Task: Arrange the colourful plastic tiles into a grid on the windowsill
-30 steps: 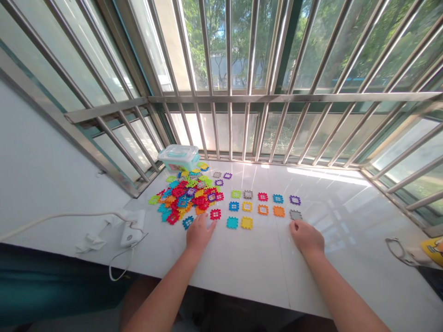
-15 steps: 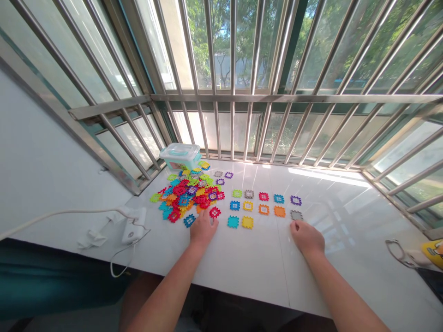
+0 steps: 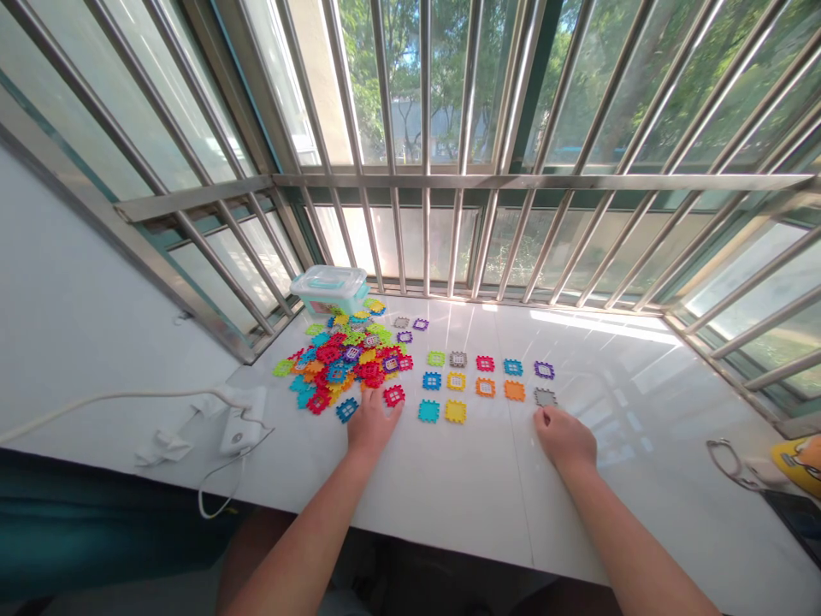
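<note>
A heap of coloured square plastic tiles (image 3: 343, 364) lies on the white sill (image 3: 462, 479). To its right, single tiles are laid out in rows (image 3: 484, 385). My left hand (image 3: 372, 423) rests flat with its fingers apart, its fingertips touching a red tile (image 3: 393, 394) at the heap's near edge. My right hand (image 3: 564, 436) rests on the sill with loosely curled fingers just below a grey tile (image 3: 546, 397) at the right end of the middle row, holding nothing I can see.
A clear lidded box (image 3: 329, 289) stands behind the heap by the window bars (image 3: 423, 180). A white plug and cable (image 3: 237, 423) lie at the left. Glasses (image 3: 728, 458) and a yellow object (image 3: 799, 458) sit at the right edge.
My left hand has slid a little forward onto the red tile, which has turned slightly. My right hand has barely moved.
</note>
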### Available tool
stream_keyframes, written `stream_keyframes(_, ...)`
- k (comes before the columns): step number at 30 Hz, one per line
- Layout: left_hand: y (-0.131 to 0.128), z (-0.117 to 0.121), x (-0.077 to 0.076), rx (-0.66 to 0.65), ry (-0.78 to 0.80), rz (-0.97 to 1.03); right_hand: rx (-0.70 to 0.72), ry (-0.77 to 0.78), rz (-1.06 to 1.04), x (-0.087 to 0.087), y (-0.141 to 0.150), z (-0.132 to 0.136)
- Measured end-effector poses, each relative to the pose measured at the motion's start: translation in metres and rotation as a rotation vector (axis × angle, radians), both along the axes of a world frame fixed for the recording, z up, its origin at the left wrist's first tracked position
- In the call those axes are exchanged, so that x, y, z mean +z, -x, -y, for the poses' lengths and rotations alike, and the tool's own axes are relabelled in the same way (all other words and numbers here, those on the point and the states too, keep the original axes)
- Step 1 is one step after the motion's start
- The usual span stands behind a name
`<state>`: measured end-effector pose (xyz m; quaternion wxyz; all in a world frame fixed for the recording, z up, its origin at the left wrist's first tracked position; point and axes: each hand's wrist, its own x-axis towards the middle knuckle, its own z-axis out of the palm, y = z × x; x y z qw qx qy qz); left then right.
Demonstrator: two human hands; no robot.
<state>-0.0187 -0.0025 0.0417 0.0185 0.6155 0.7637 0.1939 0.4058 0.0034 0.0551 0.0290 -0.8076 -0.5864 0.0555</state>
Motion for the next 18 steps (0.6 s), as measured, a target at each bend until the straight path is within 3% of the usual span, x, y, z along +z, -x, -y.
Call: stream_keyframes(18, 0.0091, 0.0043, 0.0004, -0.085, -0.035, 0.299, -0.001, -0.017, -0.014, -0.0013, -0.0009, -0.0004)
